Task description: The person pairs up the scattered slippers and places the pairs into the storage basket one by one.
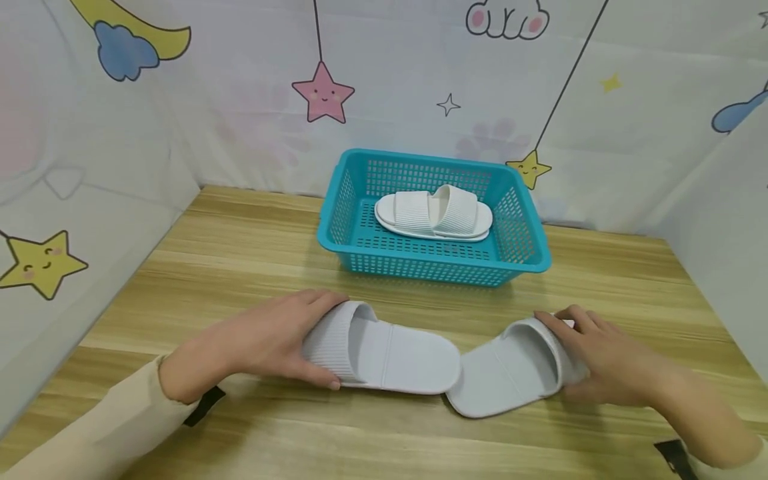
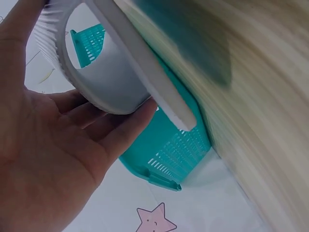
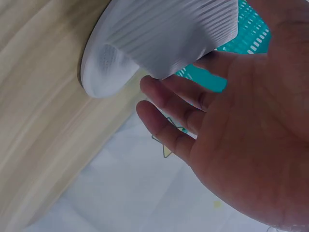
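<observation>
Two light grey slide slippers are in front of me, their heel ends meeting in the head view. My left hand (image 1: 273,337) grips the left slipper (image 1: 414,360) across its ribbed strap, thumb on the near side. The left wrist view shows the fingers along the edge of that slipper's strap (image 2: 108,72), with the sole close over the table. Around the strap of the right slipper (image 1: 504,373) is my right hand (image 1: 606,363), covering its toe end. In the right wrist view, fingertips lie against this slipper's ribbed strap (image 3: 169,38).
Behind the slippers stands a teal perforated basket (image 1: 429,260) on the wood-grain table (image 1: 252,433). A pair of white slippers (image 1: 414,213), one nested on the other, lies inside it. Printed cloth walls (image 1: 396,80) border the table at the back and sides.
</observation>
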Tool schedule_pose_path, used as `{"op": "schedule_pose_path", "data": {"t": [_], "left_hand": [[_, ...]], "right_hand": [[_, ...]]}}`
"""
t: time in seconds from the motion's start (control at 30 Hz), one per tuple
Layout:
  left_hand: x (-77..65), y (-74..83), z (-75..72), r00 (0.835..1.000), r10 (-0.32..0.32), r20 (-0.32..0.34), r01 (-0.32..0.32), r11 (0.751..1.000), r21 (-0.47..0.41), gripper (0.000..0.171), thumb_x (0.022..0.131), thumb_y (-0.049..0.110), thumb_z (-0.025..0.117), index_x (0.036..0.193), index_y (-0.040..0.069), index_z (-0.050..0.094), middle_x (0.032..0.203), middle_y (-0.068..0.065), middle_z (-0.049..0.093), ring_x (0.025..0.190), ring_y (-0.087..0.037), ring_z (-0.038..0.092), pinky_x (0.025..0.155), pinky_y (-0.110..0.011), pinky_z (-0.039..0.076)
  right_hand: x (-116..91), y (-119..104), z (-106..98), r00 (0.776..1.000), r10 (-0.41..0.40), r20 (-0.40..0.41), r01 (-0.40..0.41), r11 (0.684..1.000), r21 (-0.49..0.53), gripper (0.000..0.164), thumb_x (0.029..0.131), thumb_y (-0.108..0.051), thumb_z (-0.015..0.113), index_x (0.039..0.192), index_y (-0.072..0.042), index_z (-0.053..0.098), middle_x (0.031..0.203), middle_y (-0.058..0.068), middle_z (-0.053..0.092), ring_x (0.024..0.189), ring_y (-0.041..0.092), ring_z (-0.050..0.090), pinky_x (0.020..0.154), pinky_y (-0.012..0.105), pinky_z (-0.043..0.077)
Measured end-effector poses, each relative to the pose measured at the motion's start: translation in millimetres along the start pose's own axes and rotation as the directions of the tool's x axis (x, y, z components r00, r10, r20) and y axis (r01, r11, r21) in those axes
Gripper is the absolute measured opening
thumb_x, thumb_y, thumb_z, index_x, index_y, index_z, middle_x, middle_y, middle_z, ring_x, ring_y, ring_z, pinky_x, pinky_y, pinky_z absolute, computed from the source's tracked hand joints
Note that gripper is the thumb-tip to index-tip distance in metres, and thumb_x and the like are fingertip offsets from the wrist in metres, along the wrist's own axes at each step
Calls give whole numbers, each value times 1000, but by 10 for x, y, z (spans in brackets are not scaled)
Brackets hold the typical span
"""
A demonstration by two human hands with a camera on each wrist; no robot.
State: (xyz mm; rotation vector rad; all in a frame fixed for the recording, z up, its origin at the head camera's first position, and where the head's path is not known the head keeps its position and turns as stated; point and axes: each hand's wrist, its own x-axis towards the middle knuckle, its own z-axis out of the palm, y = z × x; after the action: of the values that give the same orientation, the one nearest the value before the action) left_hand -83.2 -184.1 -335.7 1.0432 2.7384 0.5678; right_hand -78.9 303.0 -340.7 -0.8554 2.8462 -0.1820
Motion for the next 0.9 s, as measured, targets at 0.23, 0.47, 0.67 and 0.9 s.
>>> {"op": "schedule_pose_path", "data": {"t": [0.23,0.47,0.67,0.9], "left_hand": [[-16,-22,-11,1000,20,-3,-20,1000,19,105,78,72,83,150,2,52,140,-11,65,115,-23,66,94,-44,58],[-11,-23,-18,998,67,-14,-67,998,21,99,77,70,84,146,5,56,128,-4,70,101,-14,67,82,-35,58],[5,-23,-19,993,112,28,-112,994,11,93,77,73,82,140,8,61,114,4,72,85,-5,62,69,-24,52],[1,-23,-27,991,130,25,-130,991,14,93,77,72,82,139,6,62,109,4,72,82,-3,61,67,-22,52]], "right_hand": [[47,15,46,996,-60,-73,58,998,-34,112,59,-61,97,144,-5,51,133,13,57,113,34,61,87,57,56],[87,31,95,996,-46,-72,46,999,7,113,64,-68,93,148,-6,51,135,8,61,111,24,62,83,45,57],[90,24,108,997,1,-72,3,999,51,109,70,-72,88,153,-11,49,138,4,61,114,23,58,81,43,55],[56,31,82,983,6,-184,-1,1000,22,106,68,-66,92,150,-12,53,132,6,64,110,26,59,89,51,46]]}}
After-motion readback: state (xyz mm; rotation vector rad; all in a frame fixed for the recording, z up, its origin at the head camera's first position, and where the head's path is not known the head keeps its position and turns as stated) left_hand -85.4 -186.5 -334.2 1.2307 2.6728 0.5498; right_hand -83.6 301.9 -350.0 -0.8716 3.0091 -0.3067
